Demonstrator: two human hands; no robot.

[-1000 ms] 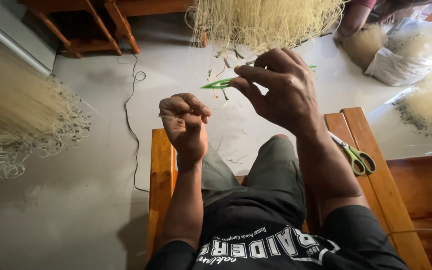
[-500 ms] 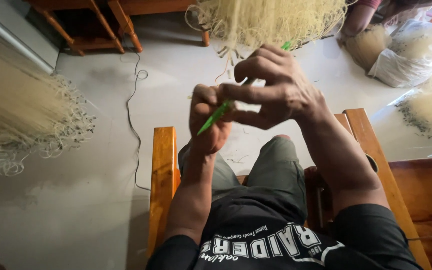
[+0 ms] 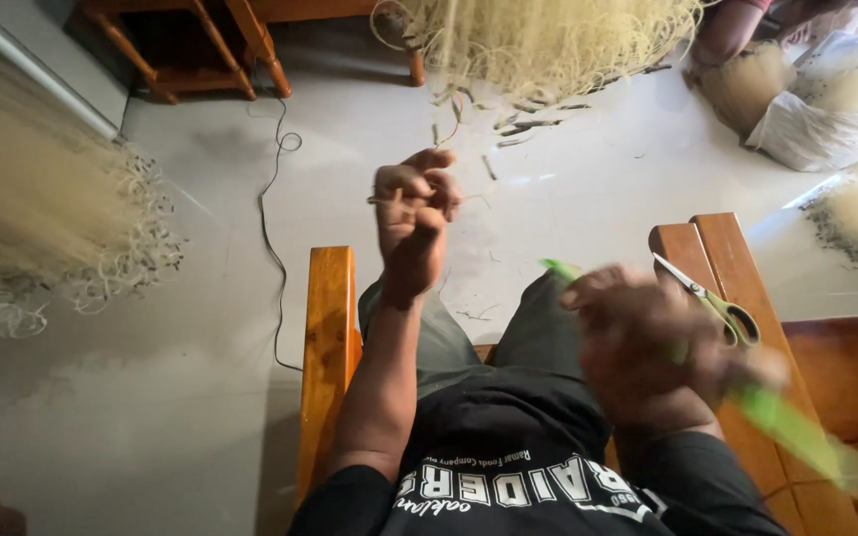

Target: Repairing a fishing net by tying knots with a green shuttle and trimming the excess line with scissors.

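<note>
Strip of green, long and flat (image 3: 786, 422), ran on a slant from the far left by the knee to the near right past the wooden armrest, and the right hand (image 3: 647, 357) was clamped round its middle. Its long axis thus pointed away from the left hand (image 3: 414, 223), which was raised farther off and to the left, well apart from the right. The left hand was closed in a fist, pinching a short pale fibre (image 3: 389, 201) whose ends stuck out on the left side of the knuckles. The right hand was by far the nearer to the green strip; the left would have had to cross the lap to reach it.

Scissors with pale green handles (image 3: 712, 298) lay on the right armrest (image 3: 707, 248), just beside the right hand and untouched.

Much was hard to make out. The right hand and the strip were smeared by motion, so the fingers' exact grip could not be told, nor whether the strip was a leaf or a tool. Its near end blurred out toward the frame's corner. The heaps of pale fibre (image 3: 548, 40) on the floor (image 3: 151, 397) were cut off at the top and left edges.
</note>
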